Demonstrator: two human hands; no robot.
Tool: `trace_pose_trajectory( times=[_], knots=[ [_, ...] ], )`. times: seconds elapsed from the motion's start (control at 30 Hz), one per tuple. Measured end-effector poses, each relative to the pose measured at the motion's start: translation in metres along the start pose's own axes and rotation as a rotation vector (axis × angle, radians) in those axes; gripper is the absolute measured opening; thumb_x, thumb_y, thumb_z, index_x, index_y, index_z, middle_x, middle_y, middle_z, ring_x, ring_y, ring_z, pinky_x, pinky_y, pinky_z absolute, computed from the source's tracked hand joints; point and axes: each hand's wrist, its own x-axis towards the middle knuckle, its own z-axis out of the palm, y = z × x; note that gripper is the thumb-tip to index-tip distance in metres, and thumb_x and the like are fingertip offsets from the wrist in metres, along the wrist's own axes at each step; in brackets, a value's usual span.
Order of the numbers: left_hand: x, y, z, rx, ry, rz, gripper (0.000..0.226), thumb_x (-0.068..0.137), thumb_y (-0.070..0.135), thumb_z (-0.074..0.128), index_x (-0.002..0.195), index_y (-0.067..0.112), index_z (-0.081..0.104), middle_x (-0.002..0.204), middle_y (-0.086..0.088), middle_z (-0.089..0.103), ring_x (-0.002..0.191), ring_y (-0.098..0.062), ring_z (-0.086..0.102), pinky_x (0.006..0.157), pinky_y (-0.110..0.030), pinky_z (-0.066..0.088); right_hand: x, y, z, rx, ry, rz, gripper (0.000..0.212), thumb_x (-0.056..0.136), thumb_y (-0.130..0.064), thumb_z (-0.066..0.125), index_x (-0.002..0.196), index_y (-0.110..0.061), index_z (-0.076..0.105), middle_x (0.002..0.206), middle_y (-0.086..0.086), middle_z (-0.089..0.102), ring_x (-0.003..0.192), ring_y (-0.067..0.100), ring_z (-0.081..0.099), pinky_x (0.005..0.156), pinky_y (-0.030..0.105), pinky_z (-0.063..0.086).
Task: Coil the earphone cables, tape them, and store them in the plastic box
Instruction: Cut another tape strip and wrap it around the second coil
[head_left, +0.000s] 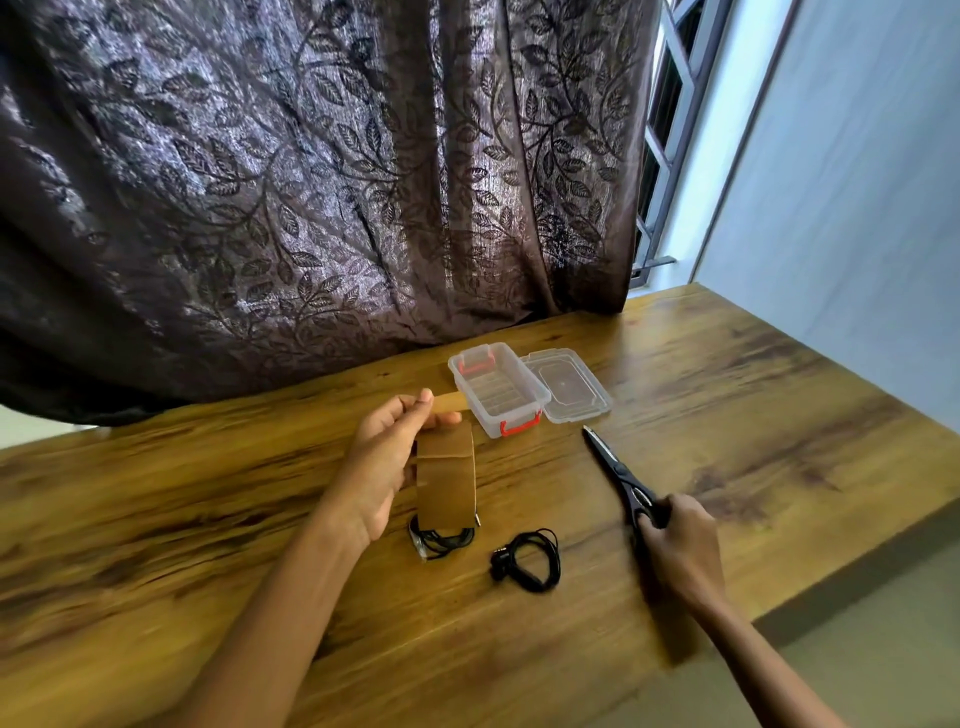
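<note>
My left hand (387, 457), fingers curled, grips the tape roll (447, 478) above one coiled earphone (441, 540) at the centre of the table (208, 519). My right hand (680, 545) grips the scissors (618, 473) by the handles. The plastic box (498, 387) stands open near the far edge.

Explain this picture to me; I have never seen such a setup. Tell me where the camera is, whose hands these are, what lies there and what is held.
There is no machine here. A person works with bare hands, and one camera worn on the head looks down at them. The left hand holds a roll of brown tape. The right hand grips black scissors. On the wooden table lie the left earphone coil, partly hidden by the tape, the right earphone coil, and an open plastic box with its lid beside it.
</note>
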Motion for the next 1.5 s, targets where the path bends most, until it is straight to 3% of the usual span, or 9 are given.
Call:
trace_pose_trajectory(
  times=[0.2,0.33,0.47,0.63,0.83,0.93,1.07,1.2,1.5],
  knots=[
    [-0.005,-0.004,0.007,0.001,-0.006,-0.019,0.018,0.093,0.032,0.048,0.091,0.018,0.059,0.093,0.001,0.072,0.091,-0.017,0.061,0.093,-0.051,0.045,0.001,0.001,0.002,-0.070,-0.070,0.019,0.009,0.079,-0.004,0.064,0.079,0.005,0.061,0.084,0.021,0.056,0.084,0.036,0.054,0.075,0.039,0.043],
    [-0.007,-0.005,0.010,-0.007,-0.020,-0.023,0.019,0.093,0.033,0.047,0.090,0.018,0.059,0.094,0.001,0.072,0.091,-0.017,0.061,0.081,-0.043,0.049,-0.006,-0.017,0.000,-0.116,-0.030,-0.046,0.013,0.081,-0.005,0.061,0.090,0.004,0.061,0.091,0.022,0.056,0.091,0.037,0.051,0.075,0.038,0.042],
    [-0.006,-0.004,0.013,0.002,-0.021,-0.016,0.019,0.092,0.034,0.048,0.088,0.021,0.060,0.098,-0.001,0.072,0.088,-0.015,0.062,0.069,-0.033,0.049,-0.017,-0.070,-0.013,0.256,-0.108,-0.167,0.016,0.086,-0.021,0.064,0.098,-0.010,0.066,0.095,0.003,0.063,0.089,0.019,0.060,0.076,0.027,0.045],
    [-0.008,-0.003,0.022,0.006,-0.027,0.008,0.020,0.093,0.034,0.047,0.084,0.022,0.060,0.093,0.001,0.072,0.082,-0.011,0.065,0.070,-0.033,0.051,-0.045,-0.137,-0.037,0.714,-0.552,-0.168,0.038,0.076,-0.044,0.059,0.100,-0.016,0.066,0.093,-0.004,0.070,0.087,0.007,0.066,0.074,0.017,0.052],
    [-0.011,-0.003,0.027,-0.006,-0.053,0.014,0.024,0.093,0.033,0.047,0.097,0.013,0.059,0.100,-0.003,0.071,0.087,-0.013,0.064,0.073,-0.035,0.053,-0.050,-0.146,-0.027,0.931,-0.626,-0.079,0.031,0.074,0.001,0.071,0.102,-0.009,0.062,0.086,0.006,0.073,0.082,0.016,0.071,0.070,0.023,0.055],
    [-0.012,-0.004,0.027,-0.020,-0.088,-0.032,0.030,0.094,0.031,0.046,0.106,0.007,0.059,0.106,-0.007,0.069,0.096,-0.019,0.063,0.083,-0.038,0.053,-0.042,-0.143,-0.029,0.802,-0.561,-0.081,0.032,0.073,0.004,0.071,0.101,-0.009,0.064,0.078,-0.004,0.072,0.073,0.005,0.069,0.065,0.016,0.053],
    [-0.014,-0.008,0.021,0.005,-0.073,-0.044,0.015,0.095,0.030,0.045,0.092,0.025,0.058,0.106,0.005,0.062,0.111,-0.020,0.056,0.104,-0.036,0.040,-0.023,-0.127,-0.028,0.394,-0.470,-0.199,0.035,0.081,-0.001,0.065,0.114,-0.013,0.064,0.085,-0.006,0.071,0.080,0.007,0.067,0.084,0.028,0.054],
    [-0.015,-0.015,0.019,0.016,-0.046,-0.053,0.015,0.095,0.028,0.046,0.091,0.021,0.059,0.103,0.005,0.063,0.110,-0.019,0.058,0.101,-0.036,0.043,0.009,-0.106,-0.022,-0.197,-0.400,-0.473,0.039,0.083,-0.010,0.058,0.120,-0.021,0.060,0.113,0.007,0.067,0.105,0.027,0.060,0.090,0.040,0.050],
    [-0.016,-0.026,0.020,-0.021,-0.018,-0.114,0.024,0.095,0.025,0.046,0.106,0.009,0.060,0.103,-0.003,0.069,0.100,-0.020,0.064,0.091,-0.034,0.048,0.035,-0.089,0.004,-0.439,-0.431,-0.549,0.021,0.084,-0.018,0.059,0.100,-0.009,0.068,0.097,0.011,0.070,0.086,0.029,0.066,0.077,0.040,0.054]
  ],
)
